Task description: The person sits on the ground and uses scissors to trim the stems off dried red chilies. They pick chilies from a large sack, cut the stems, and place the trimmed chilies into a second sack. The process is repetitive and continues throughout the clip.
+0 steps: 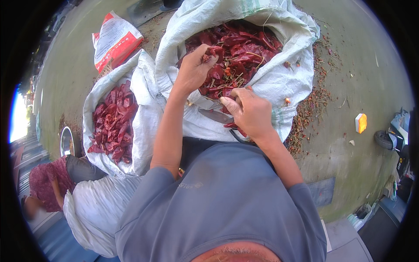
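Note:
My left hand is over the mouth of a large white woven sack, its fingers closed on a dried red chili pepper. Lower and to the right, my right hand is curled around a pair of scissors. Their metal blades point left across the near rim, and a dark handle loop shows below the palm. Thumb and forefinger are bent close together; whether they pinch anything is unclear. Dried red chilies fill the sack opening, with loose stems among them near my hands.
At left stands a smaller white sack of red chilies. A red-and-white bag lies beyond it. Stem scraps litter the concrete floor at right. A person sits at left beside a metal basin.

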Tool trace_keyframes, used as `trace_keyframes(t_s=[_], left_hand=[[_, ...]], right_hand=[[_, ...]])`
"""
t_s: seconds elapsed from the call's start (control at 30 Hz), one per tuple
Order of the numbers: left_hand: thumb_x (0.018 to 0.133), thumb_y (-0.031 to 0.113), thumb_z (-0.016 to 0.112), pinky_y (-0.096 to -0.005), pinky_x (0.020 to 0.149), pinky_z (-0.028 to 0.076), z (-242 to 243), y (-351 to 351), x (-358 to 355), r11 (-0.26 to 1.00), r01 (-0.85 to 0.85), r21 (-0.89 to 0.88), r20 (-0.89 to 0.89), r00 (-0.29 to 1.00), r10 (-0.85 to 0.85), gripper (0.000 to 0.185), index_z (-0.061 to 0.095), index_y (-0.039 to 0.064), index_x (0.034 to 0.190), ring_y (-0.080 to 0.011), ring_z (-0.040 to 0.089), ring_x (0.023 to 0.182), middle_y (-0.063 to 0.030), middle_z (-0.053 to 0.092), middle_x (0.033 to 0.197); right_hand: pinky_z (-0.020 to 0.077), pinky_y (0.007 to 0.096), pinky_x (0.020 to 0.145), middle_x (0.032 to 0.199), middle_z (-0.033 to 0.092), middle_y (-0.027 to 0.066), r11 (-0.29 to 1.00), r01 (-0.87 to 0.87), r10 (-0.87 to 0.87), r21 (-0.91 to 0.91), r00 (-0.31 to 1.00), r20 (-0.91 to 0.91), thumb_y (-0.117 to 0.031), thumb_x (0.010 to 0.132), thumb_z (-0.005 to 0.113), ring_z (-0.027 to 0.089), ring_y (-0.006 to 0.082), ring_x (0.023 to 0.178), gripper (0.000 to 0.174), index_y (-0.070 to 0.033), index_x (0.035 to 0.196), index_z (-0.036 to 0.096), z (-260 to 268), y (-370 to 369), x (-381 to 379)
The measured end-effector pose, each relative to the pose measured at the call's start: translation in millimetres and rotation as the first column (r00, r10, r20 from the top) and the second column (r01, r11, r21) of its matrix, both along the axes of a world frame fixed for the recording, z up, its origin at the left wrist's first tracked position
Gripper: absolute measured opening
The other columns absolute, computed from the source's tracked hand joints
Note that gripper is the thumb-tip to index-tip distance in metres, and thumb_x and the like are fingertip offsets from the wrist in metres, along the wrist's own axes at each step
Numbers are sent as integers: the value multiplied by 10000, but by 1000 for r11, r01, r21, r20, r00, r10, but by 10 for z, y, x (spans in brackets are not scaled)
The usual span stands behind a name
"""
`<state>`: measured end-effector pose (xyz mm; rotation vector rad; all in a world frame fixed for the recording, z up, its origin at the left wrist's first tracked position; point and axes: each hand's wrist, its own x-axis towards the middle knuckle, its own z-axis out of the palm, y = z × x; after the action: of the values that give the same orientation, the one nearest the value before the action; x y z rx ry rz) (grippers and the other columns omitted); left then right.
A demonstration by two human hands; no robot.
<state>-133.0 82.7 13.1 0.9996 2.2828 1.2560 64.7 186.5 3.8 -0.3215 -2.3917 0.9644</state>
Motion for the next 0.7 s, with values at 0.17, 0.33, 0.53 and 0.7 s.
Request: trace_keyframes(t_s=[0.17,0.33,0.53,0.7], left_hand=[[989,88,629,-387,923,577,-60,-224,422,725,-322,609,688,669,-281,261,603,27,1241,-209,688,1006,-95,680,1129],[945,35,634,-491,910,598,-51,-458,580,655,-418,629,766,477,-431,640,379,92,1530,-284,697,1004,-148,652,1206],[921,33,678,-442,837,597,-129,-674,657,641,-446,624,780,388,-490,614,453,127,1483,-264,701,1005,-135,654,1215],[1015,255,646,-428,809,581,-237,-779,753,608,-481,632,773,329,-542,358,534,115,1325,-227,673,950,-108,663,1118]], right_hand=[[525,427,555,748,670,103,1000,-1,2,8,999,-50,-327,926,742,673,317,647,264,-73,953,676,74,12,-34],[562,440,629,980,639,84,948,-110,94,297,993,67,-96,859,673,700,308,804,316,-124,1173,663,155,109,-326],[561,446,673,1006,610,81,863,-267,134,430,940,314,-147,883,634,698,310,870,403,-227,1278,636,47,150,-630],[548,469,608,976,615,75,825,-353,186,441,907,379,-263,910,678,702,322,780,254,-230,1160,652,30,139,-702]])
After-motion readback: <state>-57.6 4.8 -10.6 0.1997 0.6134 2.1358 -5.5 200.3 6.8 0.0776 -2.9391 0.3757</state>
